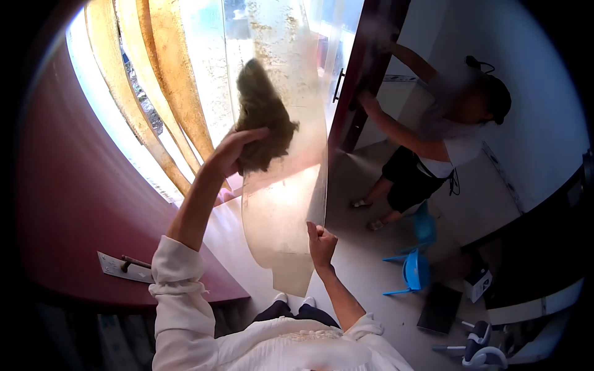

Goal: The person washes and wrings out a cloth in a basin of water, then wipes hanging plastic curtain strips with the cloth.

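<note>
A dirty, see-through plastic curtain strip [284, 204] hangs in front of me, its lower end near my shoes. Brown stains and specks mark its upper part. My left hand [238, 148] is raised and closed around a crumpled olive-brown cloth [263, 117], which overlaps the strip at its upper middle. Lower down, my right hand [322, 246] grips the strip's right edge, the fingers curled and the thumb up. Yellowed strips [176, 68] hang to the left, against the bright outdoors.
A dark red door [80, 185] with a handle [133, 263] stands on my left. On the right, another person [433, 130] reaches to the dark red door frame [365, 68]. Blue small chairs [414, 272], a dark box-like object [439, 308] and a grey-white wheeled item [479, 346] stand on the floor.
</note>
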Demonstrator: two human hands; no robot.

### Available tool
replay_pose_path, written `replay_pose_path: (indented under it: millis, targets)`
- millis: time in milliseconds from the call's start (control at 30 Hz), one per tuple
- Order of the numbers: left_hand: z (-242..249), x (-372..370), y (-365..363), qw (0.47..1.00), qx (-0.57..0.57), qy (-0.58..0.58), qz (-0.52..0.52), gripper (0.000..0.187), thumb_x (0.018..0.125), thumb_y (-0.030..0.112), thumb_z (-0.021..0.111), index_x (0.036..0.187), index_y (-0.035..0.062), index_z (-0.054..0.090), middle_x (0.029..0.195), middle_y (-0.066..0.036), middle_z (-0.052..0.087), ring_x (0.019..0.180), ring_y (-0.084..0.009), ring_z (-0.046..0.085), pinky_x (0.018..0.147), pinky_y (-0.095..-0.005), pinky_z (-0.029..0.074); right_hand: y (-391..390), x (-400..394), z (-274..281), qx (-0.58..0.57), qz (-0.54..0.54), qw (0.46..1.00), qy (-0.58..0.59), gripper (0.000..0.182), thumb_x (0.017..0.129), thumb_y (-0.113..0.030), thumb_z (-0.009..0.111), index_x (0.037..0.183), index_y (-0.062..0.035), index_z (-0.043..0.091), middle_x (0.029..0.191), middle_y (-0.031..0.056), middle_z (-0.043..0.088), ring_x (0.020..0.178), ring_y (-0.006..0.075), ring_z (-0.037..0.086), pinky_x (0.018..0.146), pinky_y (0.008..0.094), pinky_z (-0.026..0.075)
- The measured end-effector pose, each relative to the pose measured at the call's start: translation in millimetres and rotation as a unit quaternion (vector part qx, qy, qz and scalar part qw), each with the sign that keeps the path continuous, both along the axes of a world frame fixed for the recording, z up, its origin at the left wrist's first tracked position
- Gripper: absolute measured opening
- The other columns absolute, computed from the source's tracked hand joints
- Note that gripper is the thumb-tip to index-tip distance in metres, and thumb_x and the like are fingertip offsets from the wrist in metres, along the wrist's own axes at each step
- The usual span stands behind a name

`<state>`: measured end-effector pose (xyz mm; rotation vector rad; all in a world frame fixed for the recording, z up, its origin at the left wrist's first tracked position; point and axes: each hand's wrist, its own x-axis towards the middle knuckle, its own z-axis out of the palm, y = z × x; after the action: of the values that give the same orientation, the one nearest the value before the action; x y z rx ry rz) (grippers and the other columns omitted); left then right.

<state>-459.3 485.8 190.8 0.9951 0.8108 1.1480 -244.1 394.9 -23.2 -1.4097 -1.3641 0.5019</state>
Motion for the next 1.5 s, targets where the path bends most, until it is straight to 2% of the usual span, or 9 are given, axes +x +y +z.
replay_pose_path:
  millis: [167,467,633,733,833,1033,1133,1300,1500]
  targets:
    - [-125.2,14.8,-53.1,1.000,0.001,0.025,-0.006,0.043,0.079,0.010,0.063,0.117,-0.0006,0.048,0.107,-0.010,0.057,0.098,-0.0182,0.056,0.083,-0.0305,0.047,17.3,24.0,-20.3,-0.005,0.002,0.999,0.041,0.053,0.081,-0.034,0.065,0.052,-0.0029,0.034,0.050,0.0007,0.022,0.053,0.0067,0.024,0.042,0.0288,0.022]
    - [-294.4,46.3,-132.3,0.987,-0.131,0.088,0.019,0.027,0.082,0.014,0.062,0.104,-0.0002,0.057,0.097,-0.008,0.061,0.084,-0.0148,0.059,0.072,-0.0299,0.050,-10.6,50.7,-77.4,-0.219,0.133,0.954,0.158,0.037,0.079,-0.026,0.068,0.052,-0.0033,0.056,0.051,0.0038,0.058,0.045,0.0077,0.054,0.046,0.0212,0.044]
    - [-270.7,49.5,-114.0,0.990,-0.132,-0.049,-0.030,0.035,0.084,0.022,0.061,0.111,0.0026,0.052,0.100,-0.009,0.059,0.088,-0.0184,0.059,0.074,-0.0334,0.051,-24.3,62.5,-67.1,-0.223,0.040,0.966,0.128,0.048,0.077,-0.036,0.068,0.046,-0.0040,0.052,0.040,0.0000,0.047,0.035,0.0071,0.046,0.036,0.0223,0.035]
    - [-182.6,31.7,-57.5,0.974,-0.072,-0.214,0.029,0.044,0.088,0.039,0.047,0.115,0.0046,0.051,0.107,-0.010,0.059,0.095,-0.0205,0.059,0.084,-0.0330,0.047,-32.1,60.2,-69.9,-0.190,0.029,0.971,0.140,0.053,0.076,-0.042,0.068,0.044,-0.0030,0.051,0.038,0.0002,0.046,0.035,0.0073,0.045,0.039,0.0234,0.036]
    - [-97.4,-15.2,5.0,0.954,0.006,-0.300,0.006,0.041,0.078,0.024,0.041,0.110,0.0004,0.053,0.103,-0.015,0.060,0.092,-0.0269,0.058,0.090,-0.0381,0.043,-36.2,58.7,-75.2,-0.172,0.034,0.978,0.109,0.051,0.076,-0.039,0.068,0.045,-0.0036,0.051,0.039,-0.0003,0.045,0.035,0.0062,0.044,0.038,0.0234,0.034]
    - [6.4,-42.2,49.6,0.998,0.026,0.037,0.036,0.022,0.079,0.014,0.052,0.093,-0.0033,0.056,0.076,-0.012,0.062,0.052,-0.0180,0.060,0.044,-0.0284,0.050,-58.0,56.5,-63.7,-0.182,0.089,0.971,0.123,0.048,0.077,-0.035,0.069,0.045,-0.0044,0.050,0.040,-0.0008,0.046,0.036,0.0057,0.045,0.037,0.0225,0.035]
    - [5.4,10.3,19.2,0.987,0.084,0.079,0.110,0.028,0.084,0.022,0.060,0.099,-0.0012,0.055,0.081,-0.013,0.062,0.067,-0.0172,0.063,0.052,-0.0273,0.054,-62.5,57.4,-65.2,-0.184,0.084,0.970,0.134,0.048,0.077,-0.034,0.068,0.045,-0.0045,0.050,0.040,-0.0007,0.046,0.036,0.0062,0.046,0.037,0.0223,0.035]
    - [-115.2,58.0,-16.3,0.959,0.061,0.239,0.140,0.026,0.081,0.021,0.064,0.089,-0.0022,0.059,0.077,-0.010,0.062,0.067,-0.0163,0.062,0.056,-0.0288,0.054,-61.4,61.5,-56.5,-0.204,0.025,0.965,0.160,0.046,0.077,-0.033,0.068,0.046,-0.0037,0.050,0.042,0.0003,0.047,0.036,0.0073,0.046,0.038,0.0231,0.036]
    - [-279.8,86.1,-107.1,0.986,-0.040,0.137,0.085,0.024,0.081,0.022,0.064,0.079,-0.0014,0.060,0.070,-0.003,0.060,0.064,-0.0091,0.055,0.055,-0.0250,0.046,-52.1,77.4,-69.5,-0.161,0.023,0.983,0.086,0.047,0.078,-0.032,0.068,0.046,-0.0033,0.049,0.041,-0.0015,0.044,0.037,0.0061,0.043,0.038,0.0240,0.034]
